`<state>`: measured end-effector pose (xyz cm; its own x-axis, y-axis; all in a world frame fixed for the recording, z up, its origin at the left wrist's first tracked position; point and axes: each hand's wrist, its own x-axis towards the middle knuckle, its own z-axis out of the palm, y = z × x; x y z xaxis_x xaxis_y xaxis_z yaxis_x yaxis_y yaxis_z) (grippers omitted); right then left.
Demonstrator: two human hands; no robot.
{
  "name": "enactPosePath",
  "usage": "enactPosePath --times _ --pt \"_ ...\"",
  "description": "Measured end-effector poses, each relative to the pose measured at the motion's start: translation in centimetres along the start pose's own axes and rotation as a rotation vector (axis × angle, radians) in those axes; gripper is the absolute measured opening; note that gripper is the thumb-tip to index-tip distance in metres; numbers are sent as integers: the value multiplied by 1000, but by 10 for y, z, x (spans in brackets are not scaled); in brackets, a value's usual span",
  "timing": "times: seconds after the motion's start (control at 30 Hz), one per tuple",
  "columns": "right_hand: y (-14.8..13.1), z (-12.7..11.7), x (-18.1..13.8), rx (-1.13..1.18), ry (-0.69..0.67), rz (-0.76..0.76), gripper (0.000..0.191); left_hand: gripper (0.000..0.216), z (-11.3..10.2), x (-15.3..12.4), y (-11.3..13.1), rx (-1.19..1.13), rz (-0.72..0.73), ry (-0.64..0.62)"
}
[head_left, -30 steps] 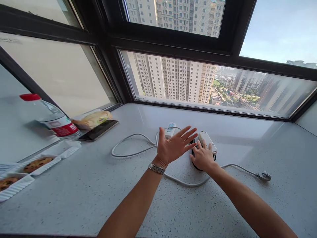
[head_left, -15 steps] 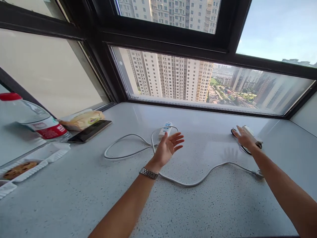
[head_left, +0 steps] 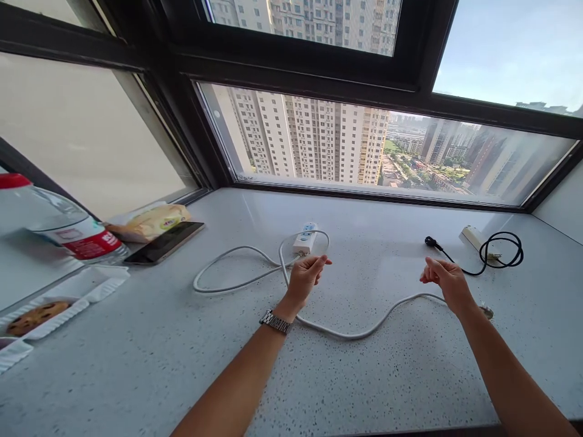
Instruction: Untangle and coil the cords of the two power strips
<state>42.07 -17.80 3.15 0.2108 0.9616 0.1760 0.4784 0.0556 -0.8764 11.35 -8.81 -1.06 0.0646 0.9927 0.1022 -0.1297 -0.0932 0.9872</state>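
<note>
My left hand (head_left: 306, 280), with a metal watch (head_left: 275, 321) on the wrist, is closed in a loose fist just in front of a white power strip (head_left: 304, 241). I see nothing in its fingers. The strip's white cable (head_left: 350, 336) loops left and runs right beneath my hands to a plug (head_left: 487, 312) by my right wrist. Curled fingers also close my right hand (head_left: 444, 280), held above the counter with nothing visible in them. Beyond it lie a white block-like device (head_left: 472, 238) and a black cord (head_left: 521, 250) with a black plug (head_left: 432, 242).
On the left stand a large bottle with a red cap (head_left: 86, 233), a dark phone or tablet (head_left: 166, 241) and a yellowish soft packet (head_left: 155, 223). A white tray (head_left: 107, 282) holds cookies. A dark window frame (head_left: 364, 197) borders the speckled counter (head_left: 364, 388).
Both hands have gone from spread fingers to closed. My right hand has drawn back toward me, off the white device, uncovering the black cord. The left stays near the power strip.
</note>
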Motion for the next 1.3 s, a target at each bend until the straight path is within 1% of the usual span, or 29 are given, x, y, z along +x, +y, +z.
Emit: enactPosePath --times 0.1,0.17,0.23,0.27,0.3,0.33,0.37,0.4,0.47,0.53,0.57,0.6,0.63,0.67,0.73,0.77,0.8,0.87,0.9,0.93,0.97,1.03,1.07,1.1,1.13,1.2,1.23,1.27,1.3 --pt "26 -31 -15 -562 214 144 58 48 3 -1 -5 158 91 -3" --pt "44 -59 -25 -811 271 333 56 49 6 -2 -8 226 126 -32" --pt "61 -82 -32 -902 207 555 62 47 8 -3 -9 280 152 -73" --pt "69 -91 -34 -908 155 634 63 47 10 -4 -10 307 166 -96" --pt "74 -96 -35 -894 105 677 60 47 12 -6 -11 336 180 -122" --pt "79 -100 -35 -861 71 679 56 48 14 -8 -11 366 197 -153" --pt "80 -100 -34 -816 71 639 53 50 16 -10 -12 396 215 -192" --pt "79 -99 -32 -767 108 567 53 51 18 -13 -13 426 234 -233" --pt "67 -91 -27 -665 262 365 57 51 24 -21 -15 507 292 -313" --pt "42 -75 -20 -575 454 96 60 46 30 -28 -17 599 379 -371" --pt "26 -64 -17 -531 531 -57 59 45 33 -32 -16 632 430 -383" --pt "8 -52 -15 -478 570 -212 56 48 36 -35 -16 653 483 -388" --pt "-10 -37 -12 -432 583 -362 51 57 39 -38 -14 659 530 -387" --pt "-28 -22 -11 -399 567 -505 44 67 41 -40 -11 658 568 -377" --pt "-62 12 -9 -349 487 -749 34 84 46 -42 -5 640 611 -347" --pt "-76 28 -8 -321 429 -844 32 89 48 -42 -2 619 615 -341" --pt "-88 43 -8 -290 366 -903 31 92 51 -42 2 580 608 -342" --pt "-104 67 -6 -193 216 -955 30 83 58 -44 8 442 559 -365" --pt "-109 75 -5 -121 148 -946 32 71 62 -45 11 341 512 -373" --pt "-110 82 -3 -28 100 -918 35 57 66 -46 15 223 445 -374" --pt "-109 86 0 83 83 -873 41 47 69 -47 19 88 364 -364" --pt "-100 94 5 342 91 -734 56 46 75 -46 34 -217 194 -316" --pt "-93 99 7 478 66 -648 63 48 78 -44 44 -372 123 -289" --pt "-85 106 7 602 -3 -553 69 50 82 -40 57 -517 66 -257" --pt "-77 115 7 708 -127 -455 74 50 86 -34 71 -642 27 -236" --pt "-63 136 0 863 -465 -276 87 52 98 -19 105 -803 -34 -174" --pt "-58 147 -5 920 -622 -224 95 52 104 -10 124 -830 -48 -164" --pt "-55 157 -12 958 -756 -208 99 52 109 -2 144 -848 -37 -168" --pt "-53 165 -18 967 -866 -221 98 52 112 6 165 -865 -1 -163"
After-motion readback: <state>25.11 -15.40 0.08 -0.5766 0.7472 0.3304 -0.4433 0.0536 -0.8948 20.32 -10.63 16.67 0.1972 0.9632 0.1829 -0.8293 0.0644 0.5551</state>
